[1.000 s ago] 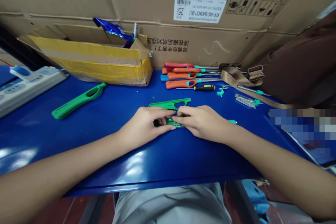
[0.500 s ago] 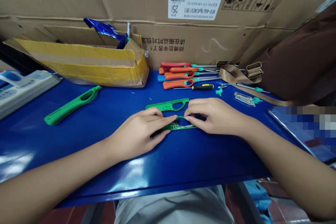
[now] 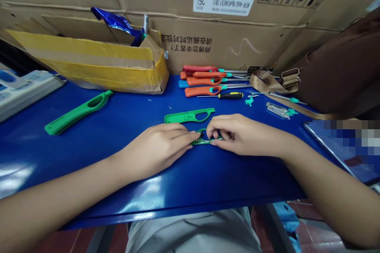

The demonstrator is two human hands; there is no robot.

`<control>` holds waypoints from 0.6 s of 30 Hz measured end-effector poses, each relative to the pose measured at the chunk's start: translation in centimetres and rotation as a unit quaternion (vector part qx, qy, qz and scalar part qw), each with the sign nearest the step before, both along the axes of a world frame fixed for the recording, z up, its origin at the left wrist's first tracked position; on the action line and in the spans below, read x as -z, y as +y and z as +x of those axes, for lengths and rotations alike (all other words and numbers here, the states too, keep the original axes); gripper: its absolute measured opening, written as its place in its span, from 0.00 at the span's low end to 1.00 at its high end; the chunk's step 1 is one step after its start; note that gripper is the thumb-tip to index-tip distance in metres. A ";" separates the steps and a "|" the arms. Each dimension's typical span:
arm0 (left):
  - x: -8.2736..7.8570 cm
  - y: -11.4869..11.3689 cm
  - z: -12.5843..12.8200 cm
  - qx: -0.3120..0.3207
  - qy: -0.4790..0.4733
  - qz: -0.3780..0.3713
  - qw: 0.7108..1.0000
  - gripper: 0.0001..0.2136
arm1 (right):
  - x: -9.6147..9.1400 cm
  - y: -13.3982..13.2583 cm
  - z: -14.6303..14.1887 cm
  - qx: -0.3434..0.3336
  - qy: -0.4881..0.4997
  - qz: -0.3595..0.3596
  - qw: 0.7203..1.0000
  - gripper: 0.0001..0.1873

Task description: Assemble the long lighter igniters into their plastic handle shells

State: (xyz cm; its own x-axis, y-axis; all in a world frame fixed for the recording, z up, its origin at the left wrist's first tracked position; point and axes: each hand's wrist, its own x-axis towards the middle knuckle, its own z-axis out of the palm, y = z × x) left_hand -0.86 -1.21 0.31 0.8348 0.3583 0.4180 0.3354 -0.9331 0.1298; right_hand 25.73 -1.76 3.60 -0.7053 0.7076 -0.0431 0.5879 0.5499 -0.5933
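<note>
A green lighter casing half (image 3: 202, 141) lies open side up on the blue table, with thin pale wires along its trigger loop. Over its left end, my left hand (image 3: 160, 144) is closed, hiding most of the handle part. My right hand (image 3: 240, 134) has its fingers curled at the other end, thumb by the wires and index finger bent at the loop. Whether it pinches a small part there is hidden. Just behind them rests a second green casing half (image 3: 181, 117), its hollow inside showing. Farther left is another green lighter casing piece (image 3: 71, 118), outer side up.
Several orange and red lighters (image 3: 204, 81) lie in a pile at the back, beside a black-yellow screwdriver (image 3: 230, 95). Small teal parts (image 3: 249, 101) and metal pieces (image 3: 277, 109) are at right, near a tablet-like device (image 3: 335, 154). A yellow-taped box (image 3: 118, 65) and power strip (image 3: 26, 93) stand left.
My right index finger has lifted and bent away from the thumb, at the casing's loop. My left hand keeps its hold. The view has shifted slightly.
</note>
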 end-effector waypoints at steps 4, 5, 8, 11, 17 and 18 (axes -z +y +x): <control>0.2 0.2 0.1 0.001 -0.005 -0.085 0.996 0.14 | 0.2 0.1 0.0 -0.014 0.005 0.012 1.000 0.07; 0.3 0.2 0.1 0.001 -0.006 -0.098 0.995 0.13 | 0.2 0.1 0.0 -0.020 0.007 0.009 1.000 0.07; 0.4 0.3 0.2 0.002 -0.005 -0.120 0.993 0.13 | 0.2 0.1 -0.1 -0.015 0.009 -0.005 1.000 0.09; 0.5 0.3 0.2 0.002 -0.002 -0.133 0.991 0.13 | 0.3 0.0 -0.4 0.002 0.002 -0.004 1.000 0.06; 0.4 0.4 0.3 0.003 0.009 -0.147 0.989 0.13 | 0.1 -0.1 -0.4 0.015 0.002 -0.029 0.999 0.04; 0.4 0.4 0.3 0.003 0.012 -0.148 0.989 0.13 | -0.1 -0.1 -0.3 0.023 0.006 -0.043 0.999 0.04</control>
